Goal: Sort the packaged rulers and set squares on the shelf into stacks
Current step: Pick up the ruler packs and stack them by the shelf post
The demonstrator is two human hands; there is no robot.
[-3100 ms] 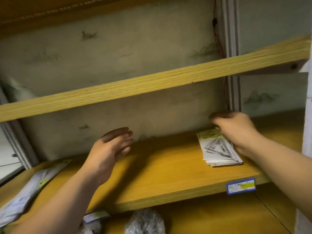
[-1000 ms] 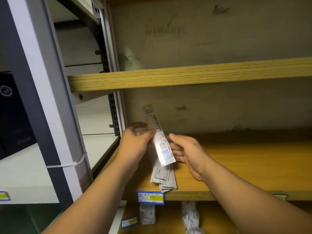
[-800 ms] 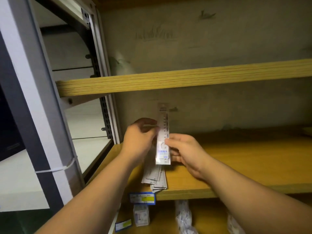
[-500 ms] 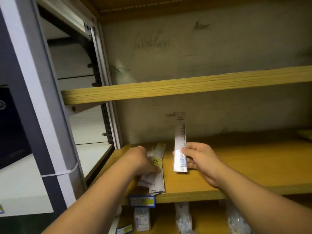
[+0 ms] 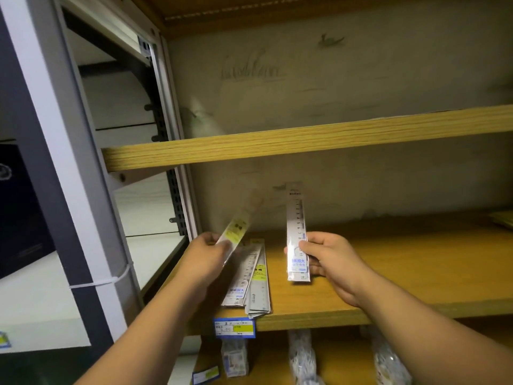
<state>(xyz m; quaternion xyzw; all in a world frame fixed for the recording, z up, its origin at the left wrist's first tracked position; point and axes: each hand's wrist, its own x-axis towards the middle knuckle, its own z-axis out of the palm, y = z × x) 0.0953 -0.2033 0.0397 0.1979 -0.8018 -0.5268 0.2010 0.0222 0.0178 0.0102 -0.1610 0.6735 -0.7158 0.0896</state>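
Right hand (image 5: 330, 259) pinches one packaged ruler (image 5: 296, 232) upright, just right of the loose pile (image 5: 254, 284) at the shelf's (image 5: 402, 268) front left corner. Left hand (image 5: 206, 254) grips a second ruler (image 5: 236, 232), tilted and blurred, above that pile.

Risk: pile ends reach the front edge. The sleeves look slick, so a nudge while setting down could slide them off.

Blue-and-yellow price label (image 5: 234, 327) stuck low centre. Clear bags (image 5: 301, 357) seen below it. White cable tie (image 5: 97, 282) wrapped round grey post (image 5: 55, 162). Dark box (image 5: 16, 212) at far left.
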